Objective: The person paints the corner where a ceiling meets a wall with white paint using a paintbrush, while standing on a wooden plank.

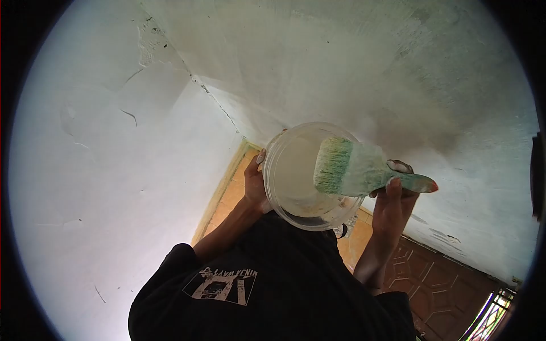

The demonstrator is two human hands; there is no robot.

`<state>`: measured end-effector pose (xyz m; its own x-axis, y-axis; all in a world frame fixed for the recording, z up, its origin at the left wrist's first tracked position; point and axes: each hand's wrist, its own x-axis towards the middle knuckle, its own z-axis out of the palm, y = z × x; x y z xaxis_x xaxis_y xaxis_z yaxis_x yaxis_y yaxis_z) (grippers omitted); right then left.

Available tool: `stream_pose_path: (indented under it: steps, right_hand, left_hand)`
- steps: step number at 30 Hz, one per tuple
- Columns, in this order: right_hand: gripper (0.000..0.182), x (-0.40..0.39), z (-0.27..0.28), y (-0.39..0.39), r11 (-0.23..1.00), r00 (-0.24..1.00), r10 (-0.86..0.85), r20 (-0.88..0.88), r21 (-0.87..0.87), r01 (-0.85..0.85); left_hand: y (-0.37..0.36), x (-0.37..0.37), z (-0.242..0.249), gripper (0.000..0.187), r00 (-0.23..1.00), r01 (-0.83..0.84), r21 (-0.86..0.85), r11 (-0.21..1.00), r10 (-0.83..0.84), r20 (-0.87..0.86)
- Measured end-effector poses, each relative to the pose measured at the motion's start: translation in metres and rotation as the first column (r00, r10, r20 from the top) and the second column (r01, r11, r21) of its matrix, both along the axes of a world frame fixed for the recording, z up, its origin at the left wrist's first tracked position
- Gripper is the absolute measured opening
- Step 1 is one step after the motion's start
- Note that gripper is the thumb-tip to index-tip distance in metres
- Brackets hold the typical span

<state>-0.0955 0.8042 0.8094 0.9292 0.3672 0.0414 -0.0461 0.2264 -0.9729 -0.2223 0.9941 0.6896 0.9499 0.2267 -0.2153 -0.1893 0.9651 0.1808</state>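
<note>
My left hand (256,181) is wrapped around the side of a round, clear plastic tub (273,193). A little pale, whitish residue shows inside it. In my right hand (396,196) is a wide paintbrush (364,167), gripped by its handle with the thumb on top. Green-stained bristles point left and overlap the tub's opening in this view. Whitish paint coats the brush's body, and the handle's end is reddish. Pale smears mark the fingers of both hands.
A whitish wall (102,170) with cracks fills the left side. Another patchy, grey-stained wall (352,62) meets it at a chipped corner seam. Orange floor tiles (227,196) lie below, and a brown panelled door (438,284) stands at lower right beside a bright barred opening (492,315).
</note>
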Motion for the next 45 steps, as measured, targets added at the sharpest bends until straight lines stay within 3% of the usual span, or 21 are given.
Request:
stream_pose_path:
  steps: [5, 8, 12, 15, 17, 19, 21, 24, 27, 30, 36, 39, 41, 44, 45]
  right_hand:
    - [0.053, 0.000, -0.014, 0.001, 0.994, 0.981, -0.007, -0.196, 0.103, 0.027]
    - [0.055, -0.002, -0.015, 0.000, 0.993, 0.976, 0.050, -0.213, 0.114, -0.026]
    - [0.045, -0.002, -0.021, -0.005, 0.992, 0.988, 0.108, -0.106, 0.070, -0.101]
    - [0.047, -0.003, -0.019, -0.002, 0.998, 0.996, 0.064, -0.063, 0.032, -0.062]
    - [0.049, -0.005, -0.013, 0.003, 1.000, 1.000, 0.016, -0.014, 0.009, -0.015]
    - [0.046, -0.008, -0.008, 0.002, 0.999, 1.000, 0.026, 0.009, 0.039, -0.026]
    - [0.042, -0.010, -0.008, -0.001, 0.997, 0.997, 0.044, 0.063, 0.054, -0.047]
    - [0.038, -0.010, -0.010, -0.004, 0.998, 0.980, 0.065, 0.187, -0.002, -0.066]
    - [0.037, -0.015, -0.004, -0.004, 0.997, 0.949, 0.043, 0.312, -0.081, -0.018]
    - [0.037, -0.016, -0.010, -0.003, 0.999, 0.921, 0.031, 0.389, -0.039, -0.017]
    - [0.039, -0.004, -0.005, -0.007, 0.977, 0.943, 0.123, 0.308, -0.202, -0.061]
    - [0.038, -0.003, -0.009, 0.000, 0.998, 0.980, 0.027, 0.198, -0.067, -0.014]
    - [0.038, -0.007, -0.007, 0.013, 0.996, 0.998, -0.022, 0.061, 0.086, 0.017]
    - [0.036, -0.011, -0.002, 0.026, 0.956, 0.996, 0.025, -0.081, 0.293, -0.001]
    - [0.036, -0.012, -0.001, 0.029, 0.950, 0.993, 0.030, -0.114, 0.313, 0.007]
  left_hand:
    - [0.002, 0.000, 0.006, 0.064, 1.000, -0.001, 0.023, 1.000, 0.001, 0.006]
    - [0.003, -0.002, 0.005, 0.064, 1.000, 0.001, 0.022, 1.000, -0.001, -0.004]
    - [0.004, -0.004, 0.003, 0.064, 1.000, 0.010, -0.058, 0.998, -0.008, 0.026]
    - [0.005, -0.004, 0.011, 0.064, 0.999, -0.021, 0.031, 0.999, 0.023, -0.044]
    - [0.006, -0.009, 0.009, 0.064, 0.999, -0.050, 0.416, 0.908, 0.039, 0.036]
    - [0.006, -0.009, 0.006, 0.064, 0.999, -0.049, 0.414, 0.909, 0.036, 0.039]
    - [0.008, -0.003, 0.003, 0.064, 0.999, -0.016, 0.028, 0.999, 0.017, -0.036]
    - [0.009, -0.004, 0.008, 0.065, 0.999, -0.025, 0.041, 0.999, 0.026, -0.030]
    - [0.009, -0.008, -0.001, 0.065, 1.000, 0.018, -0.085, 0.996, -0.019, -0.010]
    - [0.012, -0.011, -0.017, 0.064, 0.999, 0.034, -0.136, 0.990, -0.037, -0.026]
    - [0.015, -0.011, -0.012, 0.056, 0.995, -0.009, -0.094, 0.996, 0.000, -0.099]
    - [0.017, -0.011, -0.022, 0.054, 1.000, -0.025, -0.083, 0.996, 0.024, -0.019]
    - [0.019, -0.013, -0.023, 0.053, 0.996, -0.016, 0.008, 1.000, 0.017, -0.087]
    - [0.020, -0.012, -0.005, 0.053, 0.991, -0.053, 0.387, 0.921, 0.097, -0.095]
    - [0.020, -0.013, 0.006, 0.054, 0.992, -0.060, 0.428, 0.902, 0.102, -0.076]
